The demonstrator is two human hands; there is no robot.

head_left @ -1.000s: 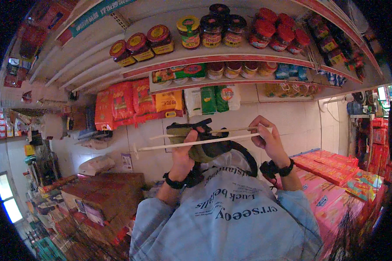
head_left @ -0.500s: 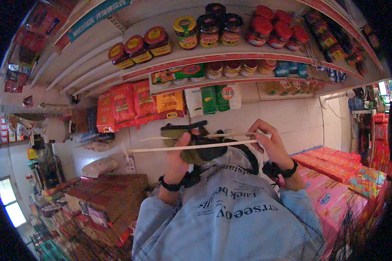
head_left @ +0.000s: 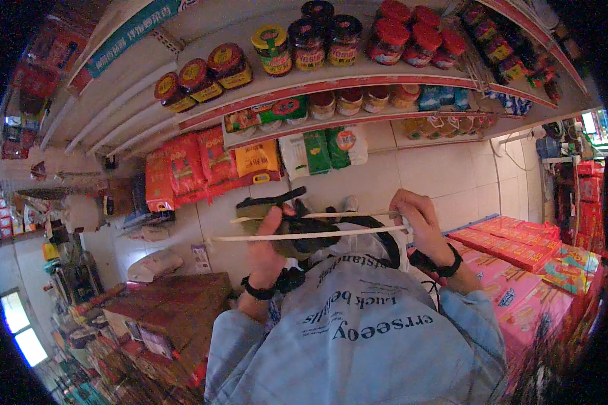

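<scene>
Two long, thin, pale sticks [head_left: 317, 233] lie nearly level in front of my chest, one above the other, like long chopsticks. My right hand [head_left: 422, 219] pinches their right ends with bent fingers. My left hand [head_left: 269, 243] is at their left part. Its thumb crosses over the upper stick, while the lower one runs in front of the hand; its other fingers are mostly hidden. Just behind the left hand is an olive and black cloth-like thing [head_left: 304, 244]. I cannot tell whether that hand touches it. Both wrists wear dark bands.
Ahead, a shelf [head_left: 270, 88] holds several jars [head_left: 230, 65], with bagged goods [head_left: 203, 165] beneath it. Pink and red boxes [head_left: 507, 236] are stacked close on my right. Brown cartons [head_left: 162, 304] stand at the lower left, near a pale wall [head_left: 459, 169].
The shelf has shifted slightly left in view. The sticks' left ends are a little closer to my left hand and sit slightly lower. My right hand still pinches their right ends.
</scene>
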